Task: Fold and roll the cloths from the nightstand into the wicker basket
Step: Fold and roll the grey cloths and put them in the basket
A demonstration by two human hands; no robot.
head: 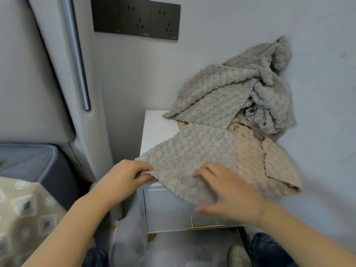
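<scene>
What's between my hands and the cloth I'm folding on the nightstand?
Nothing visible. The left hand pinches the front cloth's near corner and the right hand lies flat on it. The wicker basket is out of view, so that route can't be judged.

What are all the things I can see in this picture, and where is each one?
Front cloth: one, grey-beige, spread at the nightstand's front edge, hanging over it.
Peach cloth: one, peach, right side of the nightstand, partly under the others.
Grey cloths: a heap, count unclear, grey, piled against the wall at the back.
Nightstand: one, white top, pale drawer front.
Drawer handle: one, gold, low on the drawer.
Wall sockets: three panels, dark, on the wall above.
Headboard: one, light grey, left.
Patterned bedding: beige, lower left.
Left hand: pinches the front cloth's left corner.
Right hand: rests on the front cloth.
</scene>
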